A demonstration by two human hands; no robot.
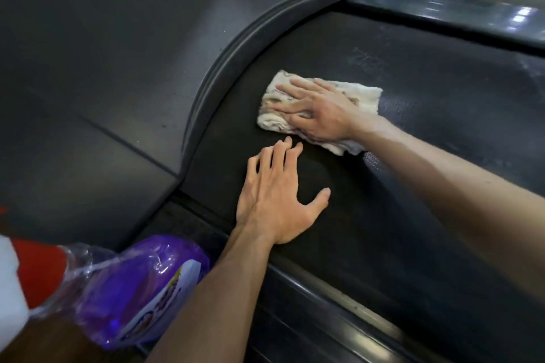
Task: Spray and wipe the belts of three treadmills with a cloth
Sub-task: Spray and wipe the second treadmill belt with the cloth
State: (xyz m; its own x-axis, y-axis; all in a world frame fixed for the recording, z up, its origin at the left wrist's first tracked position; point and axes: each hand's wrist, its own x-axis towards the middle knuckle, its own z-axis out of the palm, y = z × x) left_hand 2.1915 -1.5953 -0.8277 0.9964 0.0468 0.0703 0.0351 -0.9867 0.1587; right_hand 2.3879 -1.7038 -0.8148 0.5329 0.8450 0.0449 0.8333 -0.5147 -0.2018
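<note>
head view: the right hand [317, 113] lies flat on a folded, soiled white cloth [362, 97], its fingers straight and spread, pressing the cloth down onto the black treadmill belt [427, 186]. the fingers point toward the curved edge of the dark grey motor cover [118, 53], and the cloth sits near that edge without touching it. part of the cloth shows beyond the fingertips and behind the wrist; grey-brown stains mark the folds under the fingers.

the left hand [277, 200] rests palm down on the bare belt just beside the cloth, on the side nearer the camera. its fingers are straight and slightly apart, the thumb held out to the side, and it holds nothing. its fingertips come close to the cloth's nearer edge and to the right hand's thumb; whether they touch cannot be told.

the belt shows faint wet streaks and sheen past the cloth, toward the far side rail [442, 9], which is glossy and reflects lights. the near side rail [324, 289] runs diagonally under the left forearm.

at the lower left a spray bottle [141, 289] of purple liquid, with a red and white head and a printed label, lies tilted close to the camera beside the left forearm. what supports it is not shown.
</note>
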